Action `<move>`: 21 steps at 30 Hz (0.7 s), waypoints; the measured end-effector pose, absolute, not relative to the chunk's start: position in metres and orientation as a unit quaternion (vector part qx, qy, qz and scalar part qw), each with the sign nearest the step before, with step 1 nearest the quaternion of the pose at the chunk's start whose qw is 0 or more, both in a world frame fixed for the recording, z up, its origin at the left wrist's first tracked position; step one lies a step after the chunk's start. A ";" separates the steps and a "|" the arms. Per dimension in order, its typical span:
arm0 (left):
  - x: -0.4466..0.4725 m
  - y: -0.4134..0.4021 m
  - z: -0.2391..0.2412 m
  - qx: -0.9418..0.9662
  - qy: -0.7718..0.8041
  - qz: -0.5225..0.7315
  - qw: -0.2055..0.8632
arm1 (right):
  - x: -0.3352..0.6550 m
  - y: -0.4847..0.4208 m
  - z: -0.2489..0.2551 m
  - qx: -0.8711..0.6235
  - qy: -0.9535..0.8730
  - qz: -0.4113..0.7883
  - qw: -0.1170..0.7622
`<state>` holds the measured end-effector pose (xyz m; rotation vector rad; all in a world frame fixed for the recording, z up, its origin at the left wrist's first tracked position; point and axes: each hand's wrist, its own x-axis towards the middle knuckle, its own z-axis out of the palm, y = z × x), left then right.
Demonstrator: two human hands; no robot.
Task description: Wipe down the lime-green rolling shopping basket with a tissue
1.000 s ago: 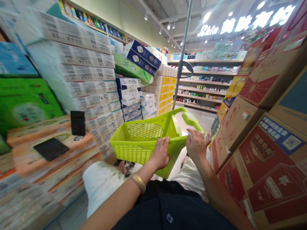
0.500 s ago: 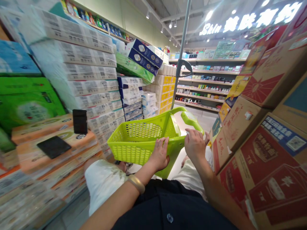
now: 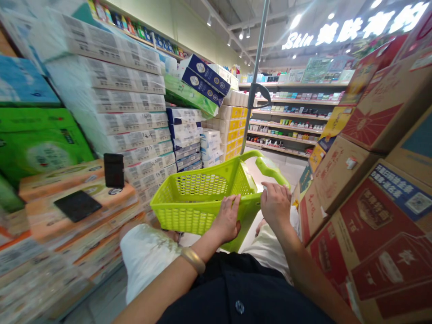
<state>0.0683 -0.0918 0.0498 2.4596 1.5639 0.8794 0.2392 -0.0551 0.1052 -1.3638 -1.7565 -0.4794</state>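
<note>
A lime-green plastic shopping basket (image 3: 189,216) with perforated sides stands between my knees, in the middle of the head view. My left hand (image 3: 228,219), below a gold bangle (image 3: 193,259), grips the near rim with its fingers laid over the edge. At the rim's right corner, just below the green handle (image 3: 270,169), my right hand (image 3: 275,202) is closed on the basket. Part of its grip is hidden behind the back of the hand. The basket's floor is mostly out of sight behind the near wall.
Stacked tissue packs (image 3: 131,108) rise on the left. A black phone-like object (image 3: 114,171) and a dark flat panel (image 3: 77,206) rest on orange packs (image 3: 118,207). Cardboard cartons (image 3: 371,216) line the right. A grey pole (image 3: 258,58) stands ahead, before store shelves (image 3: 290,112).
My right hand's fingers have drawn closer together at the rim corner. The basket's left end has shifted very slightly to the left; my left hand keeps its hold.
</note>
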 end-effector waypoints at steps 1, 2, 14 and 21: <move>0.069 -0.092 0.050 0.806 0.514 0.289 0.049 | 0.241 -0.054 0.107 -0.549 -0.694 -0.193 0.424; 0.069 -0.092 0.049 0.806 0.514 0.290 0.049 | 0.240 -0.055 0.107 -0.550 -0.693 -0.193 0.424; 0.068 -0.091 0.048 0.810 0.507 0.292 0.047 | 0.228 -0.057 0.101 -0.517 -0.732 -0.184 0.404; 0.069 -0.091 0.048 0.808 0.510 0.293 0.044 | 0.214 -0.060 0.097 -0.518 -0.738 -0.181 0.394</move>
